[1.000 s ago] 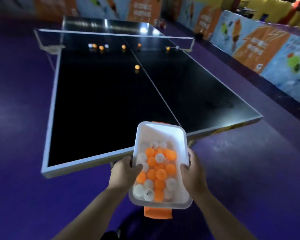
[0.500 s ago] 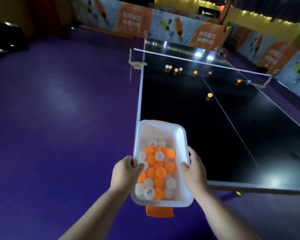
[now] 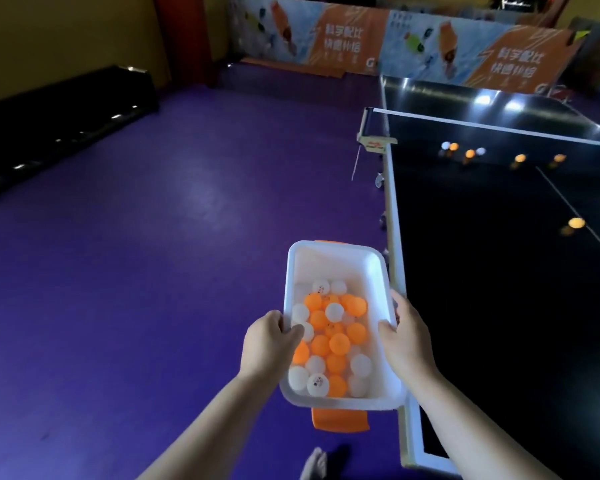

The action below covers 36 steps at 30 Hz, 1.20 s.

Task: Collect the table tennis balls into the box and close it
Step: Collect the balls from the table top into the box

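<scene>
The left hand (image 3: 269, 344) and the right hand (image 3: 406, 341) grasp the sides of the open box (image 3: 338, 263) of balls (image 3: 329, 341), left of the table (image 3: 499, 289). Loose balls (image 3: 470, 153) lie by the far net (image 3: 465, 124); a tilt while walking could spill the box.

White box (image 3: 340, 261) with orange clips (image 3: 340, 419) holds orange and white balls (image 3: 329, 341); purple floor (image 3: 153, 271); black counter (image 3: 499, 289), white-edged.

Table tennis hall: black table (image 3: 499, 271), net (image 3: 499, 128), purple sports floor (image 3: 153, 271), sponsor barriers (image 3: 430, 46).
</scene>
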Available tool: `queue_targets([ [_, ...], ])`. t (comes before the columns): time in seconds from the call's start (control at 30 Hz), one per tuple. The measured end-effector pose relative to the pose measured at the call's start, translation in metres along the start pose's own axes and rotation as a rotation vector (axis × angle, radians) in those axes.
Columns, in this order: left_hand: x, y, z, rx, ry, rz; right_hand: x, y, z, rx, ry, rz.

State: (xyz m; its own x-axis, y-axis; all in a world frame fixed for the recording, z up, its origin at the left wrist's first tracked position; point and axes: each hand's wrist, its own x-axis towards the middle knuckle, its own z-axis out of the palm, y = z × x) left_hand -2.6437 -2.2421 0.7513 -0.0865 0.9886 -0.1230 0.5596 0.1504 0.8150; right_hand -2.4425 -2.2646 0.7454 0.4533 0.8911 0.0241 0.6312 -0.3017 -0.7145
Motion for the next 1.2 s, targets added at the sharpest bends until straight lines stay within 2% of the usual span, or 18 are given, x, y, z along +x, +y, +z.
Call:
queue_targets([
  [0.33, 0.180, 0.027, -0.009, 0.090, 0.085, -0.041, 0.172, -0.058, 0.072, 0.064, -0.075, -0.025],
  [0.57, 0.301, 0.058, 0.008, 0.102, 0.064, -0.038, 0.291, -0.081, 0.100, 0.093, -0.079, 0.001],
  [0.73, 0.385, 0.077, 0.034, 0.083, -0.033, -0.010, 0.359, -0.086, 0.106, 0.042, -0.026, 0.026],
  [0.93, 0.502, 0.103, 0.069, 0.109, -0.238, 0.091, 0.446, -0.087, 0.126, 0.004, 0.122, 0.117],
  [1.2, 0.649, 0.161, 0.110, 0.216, -0.458, 0.254, 0.540, -0.109, 0.141, 0.089, 0.285, 0.289],
])
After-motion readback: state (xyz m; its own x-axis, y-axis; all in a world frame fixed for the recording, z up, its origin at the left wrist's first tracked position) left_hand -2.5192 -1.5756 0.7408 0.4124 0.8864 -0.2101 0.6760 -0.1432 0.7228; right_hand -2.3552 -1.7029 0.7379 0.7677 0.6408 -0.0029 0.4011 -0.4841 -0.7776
